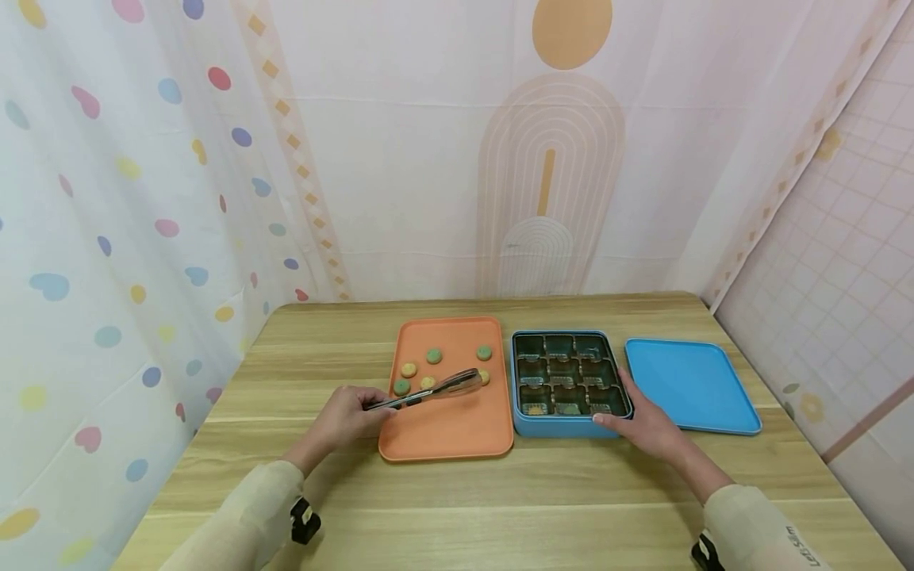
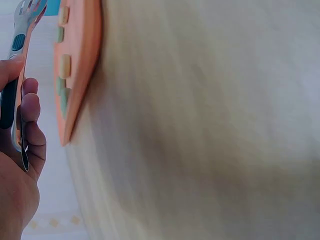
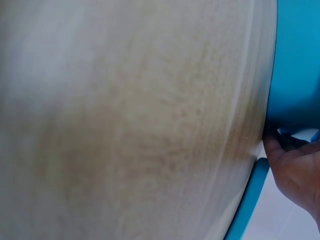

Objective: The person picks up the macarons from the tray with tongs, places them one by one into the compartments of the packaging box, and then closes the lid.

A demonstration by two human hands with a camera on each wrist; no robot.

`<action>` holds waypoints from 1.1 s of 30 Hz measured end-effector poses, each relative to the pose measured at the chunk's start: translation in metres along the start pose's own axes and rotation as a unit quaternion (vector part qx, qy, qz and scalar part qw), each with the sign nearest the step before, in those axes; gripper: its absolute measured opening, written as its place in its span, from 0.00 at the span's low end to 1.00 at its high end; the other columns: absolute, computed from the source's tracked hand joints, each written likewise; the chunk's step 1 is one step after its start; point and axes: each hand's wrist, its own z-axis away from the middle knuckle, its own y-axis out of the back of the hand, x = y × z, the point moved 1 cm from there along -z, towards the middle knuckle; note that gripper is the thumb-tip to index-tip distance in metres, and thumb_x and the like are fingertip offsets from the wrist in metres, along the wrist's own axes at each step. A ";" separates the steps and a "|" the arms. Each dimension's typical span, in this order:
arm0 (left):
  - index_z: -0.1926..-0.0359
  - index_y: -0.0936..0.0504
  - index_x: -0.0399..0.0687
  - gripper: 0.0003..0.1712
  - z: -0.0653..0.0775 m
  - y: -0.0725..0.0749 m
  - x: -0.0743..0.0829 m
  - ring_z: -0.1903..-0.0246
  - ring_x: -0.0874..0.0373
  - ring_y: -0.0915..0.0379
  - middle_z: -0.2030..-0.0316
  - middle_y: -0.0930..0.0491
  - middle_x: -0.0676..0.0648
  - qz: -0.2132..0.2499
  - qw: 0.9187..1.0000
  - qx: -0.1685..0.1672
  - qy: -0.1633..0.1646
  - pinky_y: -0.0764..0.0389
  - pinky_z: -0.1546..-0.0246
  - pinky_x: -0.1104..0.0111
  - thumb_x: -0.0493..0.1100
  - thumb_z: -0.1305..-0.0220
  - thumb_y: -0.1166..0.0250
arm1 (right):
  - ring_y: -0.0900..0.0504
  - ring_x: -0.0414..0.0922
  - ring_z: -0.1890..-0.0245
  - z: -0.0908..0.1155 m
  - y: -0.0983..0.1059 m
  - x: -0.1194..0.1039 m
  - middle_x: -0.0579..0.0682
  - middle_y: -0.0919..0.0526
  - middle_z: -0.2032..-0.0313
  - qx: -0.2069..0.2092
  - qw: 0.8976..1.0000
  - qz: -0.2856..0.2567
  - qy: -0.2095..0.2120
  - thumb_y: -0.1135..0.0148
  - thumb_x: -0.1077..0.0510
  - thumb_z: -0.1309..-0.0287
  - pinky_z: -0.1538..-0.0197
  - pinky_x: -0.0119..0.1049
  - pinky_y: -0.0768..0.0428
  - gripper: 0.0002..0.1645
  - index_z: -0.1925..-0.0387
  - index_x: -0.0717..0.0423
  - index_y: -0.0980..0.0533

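Observation:
My left hand (image 1: pixel 355 414) grips metal tongs (image 1: pixel 446 386) with dark handle parts, held over the orange tray (image 1: pixel 446 432). The tips reach a yellow cookie (image 1: pixel 484 377) at the tray's right side; whether they touch it I cannot tell. Other round cookies, green (image 1: pixel 434 355) and yellow (image 1: pixel 408 369), lie on the tray. My right hand (image 1: pixel 650 424) holds the near right corner of a blue box (image 1: pixel 564 427), thumb on the front rim and fingers along the right side. In the box's divided insert (image 1: pixel 564 371), the front row shows a yellow cookie (image 1: pixel 535 410) at left and a green one (image 1: pixel 570 409) in the middle.
A flat blue lid (image 1: pixel 693 385) lies on the table to the right of the box. The tray stands close to the box's left side. Wooden tabletop (image 1: pixel 457 515) runs along the front, and patterned curtains (image 1: pixel 400 159) hang behind and at the sides.

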 end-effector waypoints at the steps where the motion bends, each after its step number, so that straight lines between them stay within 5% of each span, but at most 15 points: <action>1: 0.70 0.13 0.55 0.04 -0.002 0.000 0.002 0.79 0.62 0.34 0.79 0.22 0.58 -0.002 1.000 0.002 -0.003 0.33 0.77 0.71 0.47 0.40 0.27 | 0.51 0.74 0.30 0.000 0.000 0.000 0.72 0.60 0.26 0.000 1.000 0.000 0.000 0.36 0.33 0.40 0.39 0.69 0.39 0.68 0.22 0.53 0.71; 27: 0.68 0.14 0.49 0.08 -0.049 -0.020 0.069 0.86 0.62 0.42 0.85 0.30 0.54 0.027 0.998 -0.051 -0.030 0.40 0.84 0.71 0.47 0.36 0.30 | 0.52 0.74 0.31 0.002 0.001 -0.002 0.73 0.60 0.26 -0.001 1.000 -0.003 -0.002 0.36 0.34 0.40 0.39 0.69 0.39 0.67 0.22 0.54 0.70; 33: 0.66 0.12 0.55 0.03 -0.057 -0.032 0.082 0.84 0.61 0.39 0.81 0.22 0.44 0.042 0.997 -0.060 -0.033 0.37 0.82 0.70 0.47 0.37 0.30 | 0.52 0.74 0.30 0.002 0.001 -0.004 0.73 0.61 0.26 -0.003 1.000 -0.003 0.001 0.36 0.35 0.39 0.39 0.69 0.39 0.67 0.22 0.55 0.70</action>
